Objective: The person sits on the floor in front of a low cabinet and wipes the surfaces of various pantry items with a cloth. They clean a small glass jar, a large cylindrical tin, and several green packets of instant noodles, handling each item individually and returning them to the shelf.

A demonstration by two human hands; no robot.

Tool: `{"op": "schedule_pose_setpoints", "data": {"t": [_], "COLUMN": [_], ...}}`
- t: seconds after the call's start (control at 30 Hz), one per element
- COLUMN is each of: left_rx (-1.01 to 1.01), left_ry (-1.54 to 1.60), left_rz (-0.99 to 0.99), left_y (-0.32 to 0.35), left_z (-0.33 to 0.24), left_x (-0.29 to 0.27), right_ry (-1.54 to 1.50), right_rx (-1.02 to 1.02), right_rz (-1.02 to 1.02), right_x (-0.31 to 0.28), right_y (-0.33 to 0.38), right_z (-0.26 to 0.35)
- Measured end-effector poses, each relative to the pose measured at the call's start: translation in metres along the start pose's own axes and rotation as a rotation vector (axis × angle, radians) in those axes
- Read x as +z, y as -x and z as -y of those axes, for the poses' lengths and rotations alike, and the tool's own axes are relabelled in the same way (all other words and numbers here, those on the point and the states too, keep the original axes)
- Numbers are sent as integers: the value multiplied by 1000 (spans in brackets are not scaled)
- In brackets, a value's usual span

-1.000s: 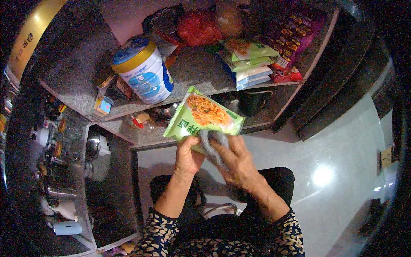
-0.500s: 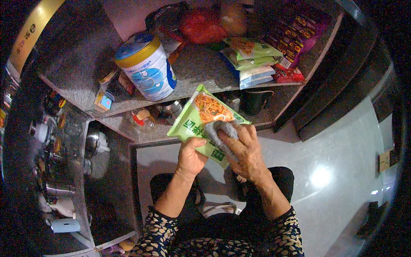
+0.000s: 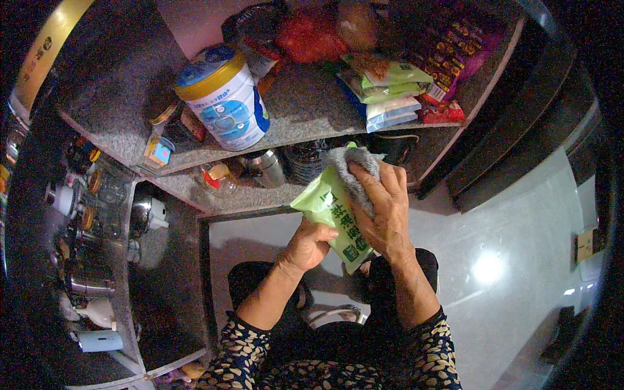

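The person's left hand (image 3: pixel 312 244) has a green packet (image 3: pixel 323 197) pinched along its near left side, the thumb lying on the printed face and the other fingers mostly out of sight beneath. The right hand (image 3: pixel 389 207) is curled over a bunched grey cloth (image 3: pixel 359 184), clamped on it and pressing it against the far right part of the packet. The two hands are close to each other, one on either side of it. The packet is tilted, held up in front of the shelf (image 3: pixel 300 107) and above the person's knees, with its near corner pointing toward the lap.

On the far side, the shelf carries a big white and blue can (image 3: pixel 229 107) with a gold rim, toward the left. A little blue and yellow box (image 3: pixel 158 152) sits left of the can, close to the shelf's near edge. Toward the right, more green packets (image 3: pixel 389 81) lie in a pile, with pale blue and white packets (image 3: pixel 393 115) just on the near side of them and a red packet (image 3: pixel 443 111) to their right. A red bag (image 3: pixel 309 39) rests farther back. Below the shelf, a steel flask (image 3: pixel 266 168) stands behind a clear jar (image 3: pixel 221 182), a bit to its right.
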State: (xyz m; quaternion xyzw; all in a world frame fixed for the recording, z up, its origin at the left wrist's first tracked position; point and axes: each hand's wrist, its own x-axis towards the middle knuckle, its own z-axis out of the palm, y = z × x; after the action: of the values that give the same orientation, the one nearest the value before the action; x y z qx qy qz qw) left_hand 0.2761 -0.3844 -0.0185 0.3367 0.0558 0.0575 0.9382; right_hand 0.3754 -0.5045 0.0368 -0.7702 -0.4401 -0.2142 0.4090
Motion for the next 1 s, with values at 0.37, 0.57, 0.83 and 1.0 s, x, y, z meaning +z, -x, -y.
{"op": "schedule_pose_setpoints", "data": {"t": [0.37,0.57,0.83,1.0], "left_rx": [51,164,209,94], "left_ry": [80,127,-194,-2], "left_rz": [-96,-65,-286,-114], "left_y": [-4,-11,-12,-17], "left_z": [-7,-17,-22,-11], "left_x": [12,6,27,20], "right_ry": [-170,-243,-172,16], "right_rx": [-239,-305,-295,-206], "right_rz": [227,429,447,197], "right_x": [2,-9,-17,-10], "right_y": [8,25,47,37], "right_z": [4,3,5,-2]}}
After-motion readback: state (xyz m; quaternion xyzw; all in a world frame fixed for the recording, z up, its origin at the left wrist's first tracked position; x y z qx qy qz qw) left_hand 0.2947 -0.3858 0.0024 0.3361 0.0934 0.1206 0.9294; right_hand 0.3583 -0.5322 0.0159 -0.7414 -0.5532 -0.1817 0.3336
